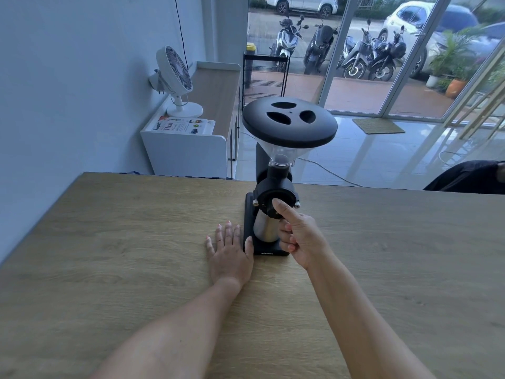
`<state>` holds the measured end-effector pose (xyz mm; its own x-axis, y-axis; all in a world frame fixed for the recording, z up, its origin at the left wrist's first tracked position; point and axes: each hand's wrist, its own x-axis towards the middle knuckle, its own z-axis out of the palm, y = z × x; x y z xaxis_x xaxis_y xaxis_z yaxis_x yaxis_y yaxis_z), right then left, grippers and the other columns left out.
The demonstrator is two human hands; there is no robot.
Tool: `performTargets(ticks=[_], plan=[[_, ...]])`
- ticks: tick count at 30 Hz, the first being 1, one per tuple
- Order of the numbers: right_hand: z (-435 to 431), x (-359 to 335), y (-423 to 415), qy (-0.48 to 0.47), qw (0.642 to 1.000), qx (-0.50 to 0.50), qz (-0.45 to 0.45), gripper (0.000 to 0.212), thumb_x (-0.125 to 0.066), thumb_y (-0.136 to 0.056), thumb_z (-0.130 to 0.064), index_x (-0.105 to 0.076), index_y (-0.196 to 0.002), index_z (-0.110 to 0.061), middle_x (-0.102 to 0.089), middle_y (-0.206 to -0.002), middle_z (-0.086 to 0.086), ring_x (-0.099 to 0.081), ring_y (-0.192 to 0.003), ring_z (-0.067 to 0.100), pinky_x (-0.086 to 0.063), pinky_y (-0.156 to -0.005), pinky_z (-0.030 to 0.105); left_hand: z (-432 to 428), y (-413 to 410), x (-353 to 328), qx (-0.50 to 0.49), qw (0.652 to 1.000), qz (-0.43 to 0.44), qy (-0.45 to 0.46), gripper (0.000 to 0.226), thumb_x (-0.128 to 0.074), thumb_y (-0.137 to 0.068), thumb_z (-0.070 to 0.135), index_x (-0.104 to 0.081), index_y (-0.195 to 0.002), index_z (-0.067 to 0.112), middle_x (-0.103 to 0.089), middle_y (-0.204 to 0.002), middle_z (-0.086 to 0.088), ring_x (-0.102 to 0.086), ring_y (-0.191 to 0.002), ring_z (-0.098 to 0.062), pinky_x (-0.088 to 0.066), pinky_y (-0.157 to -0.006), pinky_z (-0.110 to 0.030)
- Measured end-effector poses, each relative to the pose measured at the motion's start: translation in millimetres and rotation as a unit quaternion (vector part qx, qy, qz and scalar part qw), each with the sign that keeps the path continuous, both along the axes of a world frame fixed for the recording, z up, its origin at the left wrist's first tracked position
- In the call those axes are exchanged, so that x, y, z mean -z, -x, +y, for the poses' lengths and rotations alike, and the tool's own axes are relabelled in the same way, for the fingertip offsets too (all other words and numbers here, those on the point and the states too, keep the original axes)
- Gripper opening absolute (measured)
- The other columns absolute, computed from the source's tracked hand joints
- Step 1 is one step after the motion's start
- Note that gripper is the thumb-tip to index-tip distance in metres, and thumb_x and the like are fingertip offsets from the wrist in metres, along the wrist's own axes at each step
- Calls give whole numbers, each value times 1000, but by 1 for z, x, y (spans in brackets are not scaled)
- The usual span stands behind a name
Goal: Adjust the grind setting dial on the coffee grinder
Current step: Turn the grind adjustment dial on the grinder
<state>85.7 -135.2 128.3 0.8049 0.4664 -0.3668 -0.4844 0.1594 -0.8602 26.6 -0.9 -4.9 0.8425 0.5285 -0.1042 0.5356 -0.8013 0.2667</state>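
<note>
Hands at the coffee grinder (273, 187): right hand (299, 239) on the dial, left hand (232, 251) flat beside the base.

Head view: the grinder stands on the desk (109, 255), with the grind setting dial (274, 201) on its front face, above the steel cup (263, 227). The right hand pinches the dial, thumb on top, fingers curled beneath. Left of the grinder, the left hand lies spread on the desk, holding nothing, its thumb touching the base's edge. The tall hopper (289, 123) probably makes the grinder top-heavy; a hard twist with the base unheld could turn or tip it, or overshoot the setting.
</note>
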Motion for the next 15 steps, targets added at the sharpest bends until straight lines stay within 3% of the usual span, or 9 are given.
performTargets(ticks=[6, 10, 15], plan=[[-5, 1, 1, 0, 999, -51, 14, 42, -75, -77, -52, -59, -92, -16, -40, -57, -2, -30, -35, 7, -22, -35, 20, 0, 1, 0, 0, 1000, 1, 1, 66, 5, -98, 57, 2, -157, 27, 8, -167, 3, 16, -152, -21, 7, -122, -52], [-5, 2, -1, -3, 997, -69, 21, 49, -62, -86, -51, -59, -113, -11, -40, -59, -2, -29, -36, 7, -22, -35, 20, 0, 0, -2, 3, 1000, 3, 2, 66, 5, -97, 57, 3, -156, 27, 9, -167, 3, 15, -153, -21, 8, -122, -52], [-4, 4, -4, -2, 999, -49, 22, 50, -67, -84, -47, -63, -112, -5, -41, -57, -3, -28, -34, 6, -22, -33, 20, 0, 1, -1, 2, 1000, 3, 3, 66, 5, -97, 57, 2, -156, 28, 9, -167, 3, 15, -153, -21, 7, -122, -53]])
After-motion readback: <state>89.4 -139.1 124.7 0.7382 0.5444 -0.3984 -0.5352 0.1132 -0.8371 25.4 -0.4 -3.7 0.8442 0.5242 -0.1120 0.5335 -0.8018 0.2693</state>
